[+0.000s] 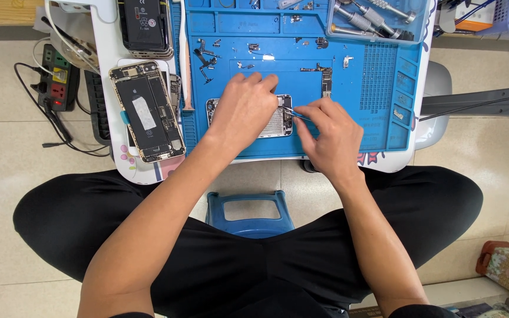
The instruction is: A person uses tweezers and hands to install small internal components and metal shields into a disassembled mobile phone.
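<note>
A blue work mat point(378, 88) covers most of a small white table point(106, 88), with the person's black-clad legs and a blue stool point(250, 212) below it. On the table's left edge, off the mat, lies an opened gold phone point(147, 112) with its dark battery exposed; a black power strip point(55, 79) sits on the floor further left. A clear tray of screwdrivers point(378, 17) occupies the mat's upper right corner. At the mat's centre lies a stripped phone housing point(275, 121), flat, its silver interior facing up. The left hand point(243, 109) rests directly on top of this housing, fingers curled over its upper edge, pressing it down and hiding its left half. The right hand point(331, 132) sits just beside the housing's right end, pinched shut around thin tweezers point(296, 113), whose tips reach onto the housing's right portion. A narrow circuit board point(326, 79) lies on the mat just above the right hand. Small screws and brackets point(207, 56) are scattered across the mat's upper left.
</note>
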